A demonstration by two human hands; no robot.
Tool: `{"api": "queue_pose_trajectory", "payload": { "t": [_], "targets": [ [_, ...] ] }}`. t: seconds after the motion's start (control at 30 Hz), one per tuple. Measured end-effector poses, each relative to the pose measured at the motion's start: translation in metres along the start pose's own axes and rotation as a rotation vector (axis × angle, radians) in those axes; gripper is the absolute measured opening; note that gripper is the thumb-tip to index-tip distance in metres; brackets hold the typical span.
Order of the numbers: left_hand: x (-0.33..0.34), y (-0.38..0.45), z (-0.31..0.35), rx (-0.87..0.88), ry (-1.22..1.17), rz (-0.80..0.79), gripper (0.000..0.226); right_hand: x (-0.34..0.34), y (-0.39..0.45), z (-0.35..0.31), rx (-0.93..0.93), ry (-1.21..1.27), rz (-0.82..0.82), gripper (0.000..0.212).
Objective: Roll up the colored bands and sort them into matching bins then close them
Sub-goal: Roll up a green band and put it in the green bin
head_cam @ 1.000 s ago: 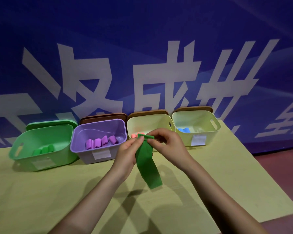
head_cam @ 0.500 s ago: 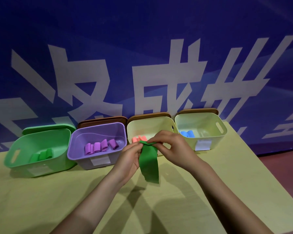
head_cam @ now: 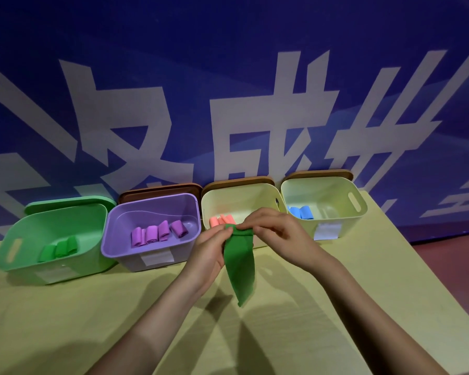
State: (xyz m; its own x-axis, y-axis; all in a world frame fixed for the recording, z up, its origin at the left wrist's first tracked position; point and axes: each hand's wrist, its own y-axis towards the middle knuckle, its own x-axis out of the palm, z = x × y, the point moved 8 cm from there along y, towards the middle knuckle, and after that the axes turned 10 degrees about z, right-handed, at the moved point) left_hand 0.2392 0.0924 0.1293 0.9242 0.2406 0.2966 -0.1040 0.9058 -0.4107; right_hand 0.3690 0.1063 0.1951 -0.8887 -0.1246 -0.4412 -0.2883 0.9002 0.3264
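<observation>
Step in hand: rolling. Both hands were raised over the yellow-green tabletop [head_cam: 65, 320], working the top end of a dark green flat elastic band [head_cam: 240, 262]. The left hand [head_cam: 210, 251] pinched the band's upper left corner with curled fingers; the right hand [head_cam: 278, 235] pinched the upper right edge, fingertips curled over a small roll just started at the top. The rest of the band hung loose below the hands, its tail tapering toward the table; whether the tip touched the surface could not be told.

Judgement: most of the length was unrolled, so the next move called for winding the tail up evenly, keeping the roll tight so it wouldn't spring open, then carrying it to the green plastic bin [head_cam: 52, 239] at far left, which already held a few green rolls [head_cam: 58, 249].

Bins sat in one row along the blue printed backdrop [head_cam: 228, 77], all open, lids propped behind: green, then the purple plastic bin [head_cam: 149, 231] with purple rolls [head_cam: 159, 234], then a pale yellow bin [head_cam: 238, 201] with coral rolls [head_cam: 221, 220], and a second pale yellow bin [head_cam: 325, 207] with blue rolls [head_cam: 301, 212].

Room: the path left from the hands to the green bin ran in front of the purple bin over bare table. The table's right edge slanted off toward the red floor [head_cam: 458, 280], well apart from the hands.
</observation>
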Motion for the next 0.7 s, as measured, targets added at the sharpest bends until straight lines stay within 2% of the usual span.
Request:
{"api": "queue_pose_trajectory", "payload": {
  "t": [0.17,0.3,0.37,0.47,0.57,0.7],
  "targets": [
    [-0.001,-0.004,0.014,0.167,0.193,0.006,0.023,0.004,-0.004,0.005,0.249,0.220,0.168,0.016],
    [-0.004,-0.012,0.025,0.400,0.452,0.041,0.022,0.009,-0.010,0.004,0.305,0.248,0.155,0.010],
    [-0.004,-0.020,0.026,0.478,0.519,0.046,0.023,0.010,-0.014,0.003,0.300,0.187,0.176,0.008],
    [-0.005,-0.034,0.027,0.569,0.570,0.070,0.019,0.012,-0.019,-0.004,0.221,0.017,0.218,0.012],
    [-0.011,-0.052,0.032,0.655,0.604,0.101,0.018,0.018,-0.027,-0.025,0.019,-0.179,0.252,0.010],
    [-0.023,-0.077,0.040,0.644,0.553,0.116,0.022,0.026,-0.041,-0.050,-0.158,-0.160,0.323,0.002]
  ]
}}
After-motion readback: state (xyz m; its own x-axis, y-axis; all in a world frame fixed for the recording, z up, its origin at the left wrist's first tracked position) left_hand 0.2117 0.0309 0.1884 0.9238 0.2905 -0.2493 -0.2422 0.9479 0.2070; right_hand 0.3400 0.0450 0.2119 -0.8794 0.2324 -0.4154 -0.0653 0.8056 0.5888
